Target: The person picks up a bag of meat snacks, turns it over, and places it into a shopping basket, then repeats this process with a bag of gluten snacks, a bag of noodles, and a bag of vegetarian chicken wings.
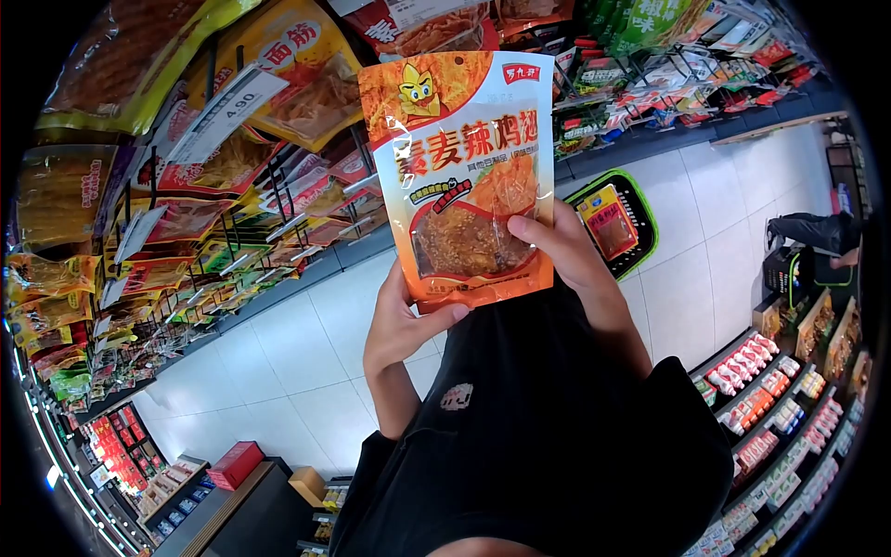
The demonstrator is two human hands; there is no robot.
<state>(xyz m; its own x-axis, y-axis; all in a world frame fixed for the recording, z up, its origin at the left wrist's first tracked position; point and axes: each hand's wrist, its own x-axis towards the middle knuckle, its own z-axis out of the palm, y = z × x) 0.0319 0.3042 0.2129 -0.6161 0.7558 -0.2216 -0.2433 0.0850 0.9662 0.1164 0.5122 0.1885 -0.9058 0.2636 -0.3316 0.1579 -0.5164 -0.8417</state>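
Observation:
An orange and white snack pouch (pixel 478 181) with a yellow cartoon figure, Chinese lettering and a clear window faces me, held upright in front of my chest. My left hand (pixel 406 320) grips its lower left corner, thumb across the bottom edge. On the right side, my right hand (pixel 568 243) pinches the pouch, its thumb lying on the front by the window; the fingers behind are hidden. Beyond my right hand, a black shopping basket with a green rim (pixel 652 223) stands on the floor. Inside it lies a red and yellow packet (pixel 608 223).
Hanging snack packets (pixel 278 74) on hooks fill the left and top, with a white price tag (pixel 227 110) jutting out. Shelves of packaged goods (pixel 770 399) stand at the lower right. A person's dark-clothed legs (pixel 817 232) show at far right. Pale tiles (pixel 306 362) cover the floor.

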